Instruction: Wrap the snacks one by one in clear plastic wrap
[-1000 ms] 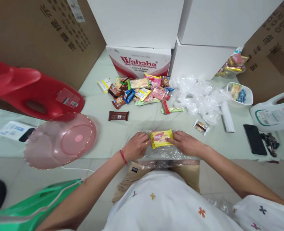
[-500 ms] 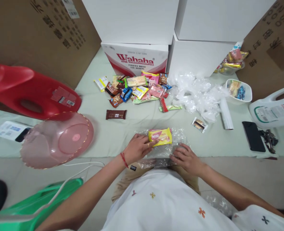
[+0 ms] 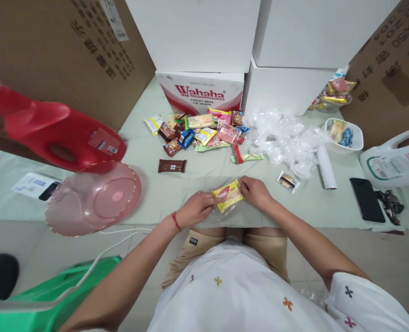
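A yellow Nabati wafer packet (image 3: 228,195) lies near the table's front edge, with clear plastic film (image 3: 227,211) around it. My left hand (image 3: 198,206) is closed at its left end, the index finger stretched across the label. At the other end, my right hand (image 3: 255,191) is closed with thumb and fingers pinched on the film by the packet's corner. The right fingertips are partly hidden.
Behind lie a pile of wrapped snacks (image 3: 204,133), a brown bar (image 3: 171,166) and crumpled clear plastic (image 3: 282,140). A pink bowl (image 3: 87,203) stands left. On the right are a film roll (image 3: 326,168), white tub (image 3: 357,144), phone (image 3: 366,199) and keys (image 3: 391,205).
The film, spread flat under the packet before, now sits gathered around it. My right hand has moved up from the table edge to the packet's right end. The packet has tilted slightly.
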A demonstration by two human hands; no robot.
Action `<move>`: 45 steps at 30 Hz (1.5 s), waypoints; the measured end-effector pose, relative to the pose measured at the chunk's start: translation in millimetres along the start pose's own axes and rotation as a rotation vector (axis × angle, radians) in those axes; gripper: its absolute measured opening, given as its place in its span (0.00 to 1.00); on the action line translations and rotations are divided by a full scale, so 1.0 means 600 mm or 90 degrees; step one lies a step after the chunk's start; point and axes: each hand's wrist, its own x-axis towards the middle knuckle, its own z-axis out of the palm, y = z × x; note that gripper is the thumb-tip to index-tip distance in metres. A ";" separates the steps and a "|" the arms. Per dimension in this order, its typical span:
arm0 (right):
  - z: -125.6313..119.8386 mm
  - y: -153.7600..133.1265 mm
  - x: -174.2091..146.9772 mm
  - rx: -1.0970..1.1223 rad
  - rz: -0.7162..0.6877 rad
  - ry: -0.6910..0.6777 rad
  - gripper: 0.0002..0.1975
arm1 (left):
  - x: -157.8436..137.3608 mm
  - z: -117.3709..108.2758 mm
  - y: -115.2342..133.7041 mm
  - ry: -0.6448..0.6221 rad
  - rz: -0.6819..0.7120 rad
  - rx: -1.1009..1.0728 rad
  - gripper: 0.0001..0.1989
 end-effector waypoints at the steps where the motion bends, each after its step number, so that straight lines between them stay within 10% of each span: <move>1: 0.003 -0.005 0.001 -0.014 0.019 -0.003 0.10 | -0.011 0.001 0.001 0.050 -0.003 -0.032 0.23; 8: 0.001 -0.018 0.001 -0.088 0.032 -0.014 0.11 | -0.054 0.089 0.074 0.404 -0.040 0.105 0.29; 11: -0.003 -0.016 0.003 -0.088 0.030 -0.015 0.11 | -0.031 0.114 0.081 0.498 -0.167 0.125 0.08; 13: -0.004 -0.011 0.003 -0.062 0.028 -0.028 0.10 | -0.016 0.111 0.066 0.545 -0.326 0.097 0.14; 19: -0.021 0.028 0.004 0.049 0.006 -0.078 0.12 | 0.004 0.084 0.016 0.450 -0.626 0.116 0.14; 22: -0.047 0.038 -0.005 -0.058 0.021 0.026 0.09 | 0.010 0.083 0.017 0.435 -0.611 0.150 0.24; 26: -0.061 -0.004 -0.029 -0.145 -0.044 0.222 0.15 | 0.014 0.079 0.020 0.440 -0.558 0.166 0.10; 33: 0.025 -0.092 -0.013 -0.082 -0.146 -0.045 0.19 | 0.008 0.029 0.026 0.413 -0.531 -0.039 0.05; 38: 0.037 -0.074 0.006 0.054 -0.156 -0.043 0.18 | 0.049 0.034 0.055 0.378 -0.427 -0.242 0.09; 45: 0.004 0.003 -0.035 0.000 -0.028 0.169 0.21 | 0.067 0.064 0.060 0.335 -0.414 -0.015 0.13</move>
